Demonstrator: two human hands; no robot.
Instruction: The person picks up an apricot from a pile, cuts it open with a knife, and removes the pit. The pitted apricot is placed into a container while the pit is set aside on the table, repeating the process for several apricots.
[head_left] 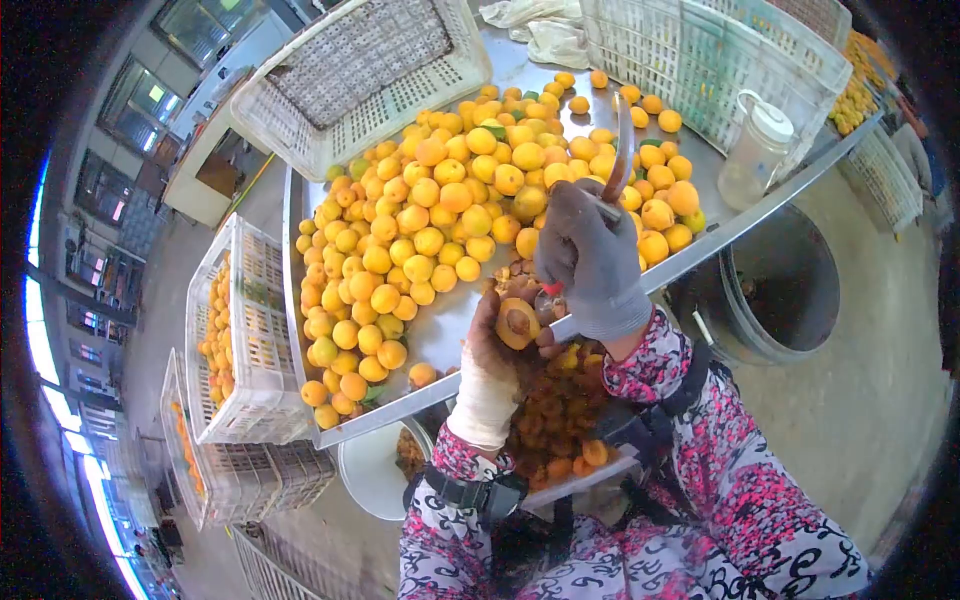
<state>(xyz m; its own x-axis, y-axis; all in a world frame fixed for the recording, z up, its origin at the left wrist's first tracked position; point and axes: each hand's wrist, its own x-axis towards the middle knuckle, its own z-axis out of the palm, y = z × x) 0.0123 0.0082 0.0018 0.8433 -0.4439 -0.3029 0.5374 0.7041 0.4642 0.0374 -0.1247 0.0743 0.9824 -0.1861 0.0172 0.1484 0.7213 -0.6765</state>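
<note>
My left hand (490, 365), bandaged in white around the wrist, is closed on a cut apricot half (517, 322). Its orange cut face points up, with a brown centre that could be the stone or its hollow. In a grey glove, my right hand (590, 255) grips a knife whose curved blade (624, 150) points up and away from the apricot half. A bit of red shows below the gloved fingers. Beneath both hands, a container (580, 485) holds many cut apricots (555, 410). Apricot stones (515, 280) lie by the table edge, partly hidden by my hands.
A metal table (440, 335) carries a big heap of whole apricots (430, 200). White crates (360, 80) stand tipped at its back, with a lidded plastic jug (757, 150) at right. Buckets (785, 290) stand below, and apricot-filled crates (245, 330) stand left.
</note>
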